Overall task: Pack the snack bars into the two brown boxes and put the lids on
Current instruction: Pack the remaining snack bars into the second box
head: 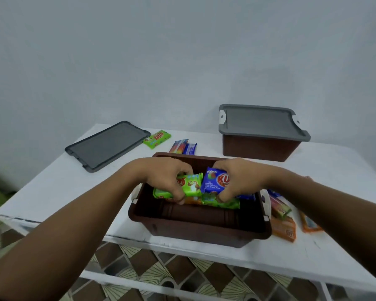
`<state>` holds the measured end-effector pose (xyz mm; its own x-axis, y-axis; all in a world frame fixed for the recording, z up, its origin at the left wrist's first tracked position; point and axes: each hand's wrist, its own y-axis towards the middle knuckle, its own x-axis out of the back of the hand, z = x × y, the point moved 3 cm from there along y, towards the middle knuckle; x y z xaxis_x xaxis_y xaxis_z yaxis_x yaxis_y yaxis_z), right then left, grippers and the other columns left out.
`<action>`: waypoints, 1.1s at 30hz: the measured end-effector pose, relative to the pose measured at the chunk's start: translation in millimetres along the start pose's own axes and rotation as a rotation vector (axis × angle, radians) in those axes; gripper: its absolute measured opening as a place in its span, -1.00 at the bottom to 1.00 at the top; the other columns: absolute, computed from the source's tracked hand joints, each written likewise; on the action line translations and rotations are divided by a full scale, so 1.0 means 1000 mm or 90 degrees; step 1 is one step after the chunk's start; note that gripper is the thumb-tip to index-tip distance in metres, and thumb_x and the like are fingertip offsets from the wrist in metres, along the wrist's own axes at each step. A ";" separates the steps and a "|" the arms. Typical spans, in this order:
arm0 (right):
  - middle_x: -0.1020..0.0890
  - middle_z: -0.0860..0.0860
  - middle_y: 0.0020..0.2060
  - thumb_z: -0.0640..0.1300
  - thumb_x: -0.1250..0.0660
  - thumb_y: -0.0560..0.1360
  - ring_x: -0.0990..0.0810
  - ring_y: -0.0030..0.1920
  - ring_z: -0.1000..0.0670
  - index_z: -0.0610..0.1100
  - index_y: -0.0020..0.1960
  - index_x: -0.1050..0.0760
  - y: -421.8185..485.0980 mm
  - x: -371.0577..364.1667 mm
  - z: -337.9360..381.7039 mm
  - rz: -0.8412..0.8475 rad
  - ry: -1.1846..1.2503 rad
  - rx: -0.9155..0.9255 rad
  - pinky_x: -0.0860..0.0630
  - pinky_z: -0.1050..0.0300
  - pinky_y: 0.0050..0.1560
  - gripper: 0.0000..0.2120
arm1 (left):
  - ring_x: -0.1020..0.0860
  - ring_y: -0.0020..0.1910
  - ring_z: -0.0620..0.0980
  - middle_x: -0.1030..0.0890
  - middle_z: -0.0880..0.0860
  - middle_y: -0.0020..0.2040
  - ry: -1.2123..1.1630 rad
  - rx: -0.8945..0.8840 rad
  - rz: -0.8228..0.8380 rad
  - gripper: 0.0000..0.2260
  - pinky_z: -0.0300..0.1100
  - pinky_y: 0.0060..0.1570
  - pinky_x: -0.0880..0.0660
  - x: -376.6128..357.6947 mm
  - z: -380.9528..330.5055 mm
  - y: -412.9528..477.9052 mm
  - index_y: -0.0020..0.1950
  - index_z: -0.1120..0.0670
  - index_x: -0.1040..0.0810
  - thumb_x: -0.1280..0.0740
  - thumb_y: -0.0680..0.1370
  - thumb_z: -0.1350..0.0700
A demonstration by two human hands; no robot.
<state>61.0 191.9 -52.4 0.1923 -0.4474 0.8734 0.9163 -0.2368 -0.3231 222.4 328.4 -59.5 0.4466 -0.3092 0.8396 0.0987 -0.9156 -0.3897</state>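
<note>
Head view: both forearms reach in from the lower corners to the open box [182, 230], a brown tub at centre frame near the front edge of the white counter [52, 185]. The left hand [167, 177] is over the box's left half, its fingers [178, 197] curled round a green bar [191, 187] that is just above the contents. The right hand [237, 179] is beside it over the right half, its fingers [224, 195] pinching a blue bar [213, 181] held tilted, label toward the camera; the two bars touch edge to edge. Below them, more bars [221, 202] lie inside the box along its far side. At upper right of the counter is the closed box [261, 146], with a grey fitted lid [258, 122] on it. At upper left, a loose lid [106, 145] lies flat on the counter, well apart from the open box. Between that lid and the open box lie a far green bar [157, 139] and two far blue bars [183, 146], the blue ones just behind the box's back rim. Right of the open box, an orange bar [283, 229] and a few other wrappers [279, 205] lie on the counter, partly hidden by the right forearm. A patterned tiled floor [161, 270] shows below the counter's edge.
</note>
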 end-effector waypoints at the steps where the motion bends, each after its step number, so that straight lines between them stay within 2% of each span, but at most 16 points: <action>1: -0.55 0.11 0.02 0.12 -0.57 0.32 -0.57 -0.06 0.11 0.05 0.21 -0.41 0.000 -0.007 0.001 0.020 -0.012 -0.004 -0.57 0.22 -0.09 -0.44 | -0.60 -0.04 -0.09 -0.62 -0.12 -0.01 0.019 0.005 0.029 -0.53 -0.01 0.01 -0.58 -0.005 -0.001 0.002 0.10 -0.14 -0.55 -0.62 0.27 -0.12; 4: -0.52 0.09 0.06 0.10 -0.57 0.35 -0.54 -0.03 0.09 0.02 0.26 -0.38 0.002 -0.031 0.002 0.106 -0.026 -0.023 -0.53 0.25 -0.10 -0.41 | -0.60 0.00 -0.04 -0.61 -0.08 0.05 0.058 0.018 0.104 -0.50 0.00 0.05 -0.60 -0.021 -0.003 0.006 0.20 -0.12 -0.54 -0.60 0.31 -0.10; 8: -0.55 -0.02 0.24 0.06 -0.52 0.43 -0.56 0.16 -0.02 -0.02 0.43 -0.37 0.010 -0.064 0.000 0.185 -0.076 -0.054 -0.58 0.04 0.15 -0.36 | -0.54 0.12 -0.01 -0.55 -0.02 0.26 0.128 0.031 0.179 -0.43 -0.08 0.12 -0.53 -0.043 -0.005 0.011 0.46 -0.08 -0.45 -0.50 0.47 -0.03; 13: -0.53 -0.07 0.28 -0.02 -0.39 0.54 -0.52 0.23 -0.09 -0.03 0.48 -0.33 0.021 -0.084 -0.002 0.216 -0.138 -0.065 -0.52 -0.06 0.28 -0.45 | -0.48 0.23 0.02 -0.50 -0.01 0.38 0.177 0.053 0.222 -0.49 -0.08 0.20 -0.45 -0.058 -0.006 0.018 0.51 -0.05 -0.41 -0.41 0.58 -0.03; 15: -0.52 -0.09 0.30 -0.02 -0.37 0.56 -0.51 0.25 -0.10 -0.03 0.50 -0.32 0.023 -0.086 -0.002 0.220 -0.155 -0.066 -0.50 -0.05 0.29 -0.46 | -0.49 0.26 0.06 -0.50 -0.01 0.38 0.181 0.058 0.229 -0.48 0.01 0.27 -0.47 -0.061 -0.003 0.022 0.51 -0.07 -0.42 -0.42 0.56 -0.04; 17: -0.51 -0.09 0.32 -0.02 -0.38 0.56 -0.50 0.27 -0.11 -0.04 0.52 -0.30 0.023 -0.084 -0.002 0.224 -0.154 -0.070 -0.50 -0.04 0.30 -0.43 | -0.48 0.24 0.06 -0.50 -0.02 0.36 0.182 0.056 0.233 -0.48 0.03 0.26 -0.48 -0.061 -0.001 0.025 0.49 -0.11 -0.42 -0.44 0.55 -0.05; 23: -0.56 -0.04 0.26 0.07 -0.37 0.54 -0.54 0.19 -0.08 -0.02 0.44 -0.44 0.022 -0.076 -0.003 0.217 -0.144 -0.049 -0.54 -0.06 0.23 -0.50 | -0.50 0.20 0.06 -0.51 0.01 0.32 0.183 0.056 0.228 -0.48 0.04 0.24 -0.51 -0.063 0.005 0.029 0.50 -0.12 -0.42 -0.42 0.54 -0.02; 26: -0.58 -0.02 0.25 0.07 -0.39 0.54 -0.55 0.17 -0.05 -0.02 0.43 -0.46 0.020 -0.075 -0.002 0.207 -0.118 -0.042 -0.56 -0.01 0.20 -0.50 | -0.48 0.16 0.00 -0.51 -0.02 0.33 0.172 0.049 0.231 -0.52 -0.07 0.16 -0.48 -0.062 0.004 0.029 0.47 -0.09 -0.46 -0.43 0.55 0.03; 29: -0.59 -0.01 0.24 0.03 -0.42 0.54 -0.55 0.18 -0.03 -0.03 0.42 -0.49 0.020 -0.074 -0.001 0.191 -0.102 -0.044 -0.57 0.06 0.18 -0.53 | -0.48 0.08 -0.02 -0.54 -0.04 0.21 0.163 0.045 0.204 -0.59 -0.13 0.07 -0.45 -0.060 0.003 0.031 0.42 -0.06 -0.53 -0.42 0.57 0.11; 33: -0.53 -0.03 0.31 -0.08 -0.39 0.57 -0.51 0.24 -0.04 -0.02 0.43 -0.48 0.022 -0.074 -0.004 0.222 -0.170 -0.062 -0.45 0.18 0.12 -0.57 | -0.48 0.01 -0.01 -0.50 -0.05 0.08 0.199 0.058 0.217 -0.64 -0.15 -0.01 -0.42 -0.061 0.006 0.032 0.39 -0.02 -0.57 -0.33 0.62 0.22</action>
<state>65.0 216.1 -125.7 0.5797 -0.2789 0.7656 0.7456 -0.1974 -0.6365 203.7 319.0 -125.4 0.1797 -0.6632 0.7266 0.0773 -0.7268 -0.6825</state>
